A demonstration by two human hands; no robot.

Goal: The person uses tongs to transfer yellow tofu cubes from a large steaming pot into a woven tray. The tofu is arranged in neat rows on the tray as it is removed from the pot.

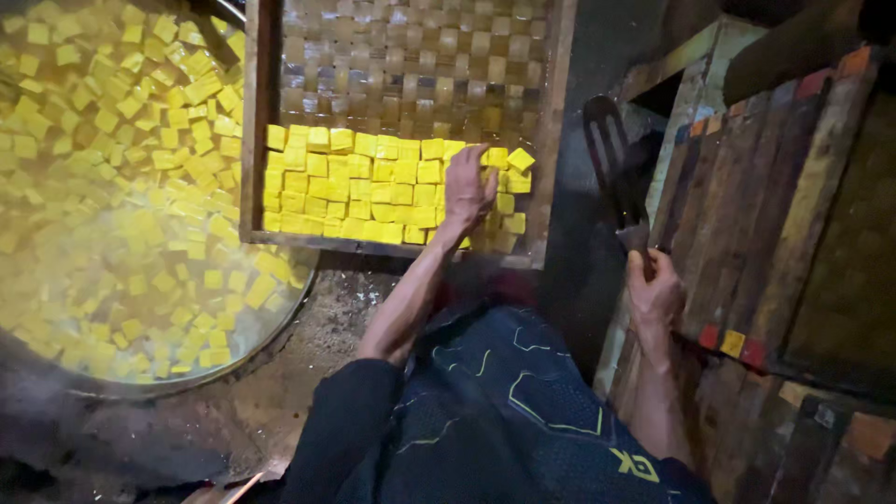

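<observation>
My left hand (467, 191) rests on yellow cubes (364, 191) packed in rows on a woven bamboo tray with a wooden frame (257, 112); its fingers touch the cubes at the right end of the rows. My right hand (653, 294) grips the handle of a dark slotted spatula (611, 159), whose blade points away from me beside the tray's right edge.
A large round pan (280, 313) at the left holds many yellow cubes floating in steaming liquid. A wooden structure of painted planks (793, 205) stands at the right. Rough ground (271, 392) lies between the pan and my dark clothing.
</observation>
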